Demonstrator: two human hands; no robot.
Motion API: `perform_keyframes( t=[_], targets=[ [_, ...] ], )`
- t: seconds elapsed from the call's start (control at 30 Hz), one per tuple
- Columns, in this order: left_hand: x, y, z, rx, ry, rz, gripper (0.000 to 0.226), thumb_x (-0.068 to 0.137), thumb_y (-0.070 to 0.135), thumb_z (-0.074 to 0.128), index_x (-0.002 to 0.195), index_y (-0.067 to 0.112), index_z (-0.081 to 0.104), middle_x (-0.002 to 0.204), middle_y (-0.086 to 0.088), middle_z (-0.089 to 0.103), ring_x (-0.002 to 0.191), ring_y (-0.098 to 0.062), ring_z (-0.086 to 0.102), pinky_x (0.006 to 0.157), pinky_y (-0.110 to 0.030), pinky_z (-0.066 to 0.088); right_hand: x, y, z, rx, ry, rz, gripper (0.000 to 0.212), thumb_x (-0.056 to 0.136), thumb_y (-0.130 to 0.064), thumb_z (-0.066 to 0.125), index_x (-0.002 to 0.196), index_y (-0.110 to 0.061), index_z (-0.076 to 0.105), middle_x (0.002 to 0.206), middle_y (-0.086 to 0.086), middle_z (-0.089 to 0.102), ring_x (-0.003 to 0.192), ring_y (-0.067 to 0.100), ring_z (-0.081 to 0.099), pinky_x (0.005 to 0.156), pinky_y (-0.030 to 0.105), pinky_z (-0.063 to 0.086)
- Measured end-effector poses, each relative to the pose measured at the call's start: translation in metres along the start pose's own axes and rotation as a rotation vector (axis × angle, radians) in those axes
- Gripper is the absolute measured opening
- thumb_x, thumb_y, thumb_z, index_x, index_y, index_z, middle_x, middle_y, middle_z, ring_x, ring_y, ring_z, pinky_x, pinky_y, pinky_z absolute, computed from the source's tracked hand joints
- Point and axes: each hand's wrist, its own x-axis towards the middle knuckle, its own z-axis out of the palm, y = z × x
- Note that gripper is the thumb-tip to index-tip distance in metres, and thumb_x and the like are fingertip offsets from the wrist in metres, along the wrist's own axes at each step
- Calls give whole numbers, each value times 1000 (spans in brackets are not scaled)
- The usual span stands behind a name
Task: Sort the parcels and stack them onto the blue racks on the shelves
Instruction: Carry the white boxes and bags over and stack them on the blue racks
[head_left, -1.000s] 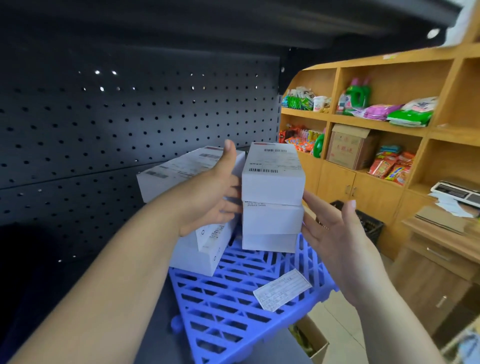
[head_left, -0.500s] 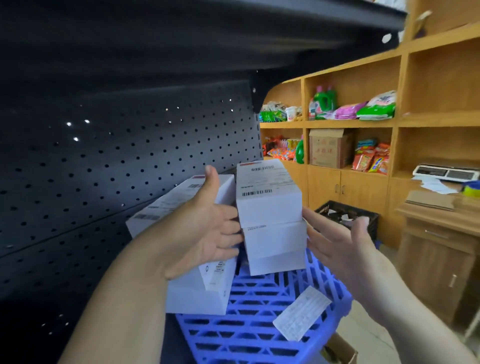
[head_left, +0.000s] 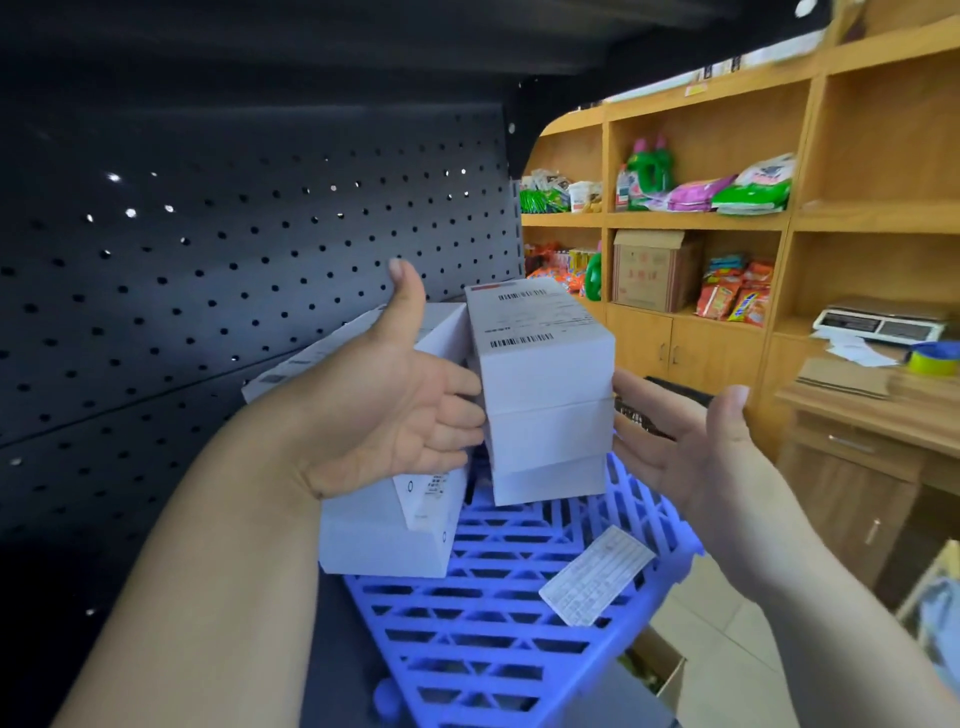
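A stack of three white boxes stands on the blue rack inside the dark shelf, near the middle of the view. A second pile of white boxes sits just beside it at 9 o'clock, partly hidden by the left hand.

The boxes look like stiff cardboard with smooth faces and printed labels on top. They seem light, though loosely stacked, so the upper ones could slide if pushed from one side only. The flat side walls, low on the stack, look like the best place to press or lift.

The left hand is spread flat, thumb up, its fingers touching the stack's left side and closed on nothing. The right hand is open at 3 o'clock, its fingers wide and near the stack's right side; whether they touch it cannot be told.

A loose paper label lies on the rack at 5 o'clock of the stack. The pegboard wall closes the shelf behind. Wooden shelves with goods and a desk stand well apart to the right.
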Motion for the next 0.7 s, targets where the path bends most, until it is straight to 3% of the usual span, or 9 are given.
perform_keyframes(
  t=[0.2, 0.43, 0.5, 0.6, 0.7],
  targets=[
    [1, -1, 0, -24, -12, -4, 120, 69, 88, 4, 143, -2, 32, 141, -13, 46, 125, -22, 51, 96, -34, 45, 3, -3, 1, 49, 75, 6, 93, 63, -90, 44, 129, -26, 56, 137, -10, 55, 125, 17, 54, 108, 47, 37],
    [2, -3, -2, -22, -7, -2, 118, 70, 87, 7, 144, -1, 32, 136, -14, 52, 119, -24, 58, 95, -38, 50, 3, -9, -3, 71, 41, 73, 104, 51, -93, 51, 127, -23, 58, 134, -11, 58, 125, 15, 54, 110, 46, 35],
    [3, -4, -2, -72, -10, 10, 115, 73, 86, 9, 146, 0, 30, 134, -21, 53, 114, -27, 62, 92, -40, 52, 1, -13, -3, 24, -31, 97, 100, 60, -92, 45, 135, -27, 51, 137, -18, 54, 131, 7, 46, 113, 45, 29],
    [6, -5, -1, -106, -3, 7, 114, 74, 86, 10, 148, 1, 25, 139, -25, 47, 118, -31, 58, 92, -41, 52, -2, -15, -1, -17, -79, 124, 76, 80, -79, 27, 141, -36, 43, 139, -27, 48, 134, -1, 38, 117, 44, 22],
    [10, -6, 1, -129, -7, 2, 114, 74, 86, 9, 149, 1, 20, 146, -24, 38, 128, -33, 48, 95, -41, 49, -1, -15, 4, -5, -75, 144, 76, 78, -80, 30, 143, -42, 36, 137, -30, 47, 134, -2, 37, 118, 41, 21]
  ],
)
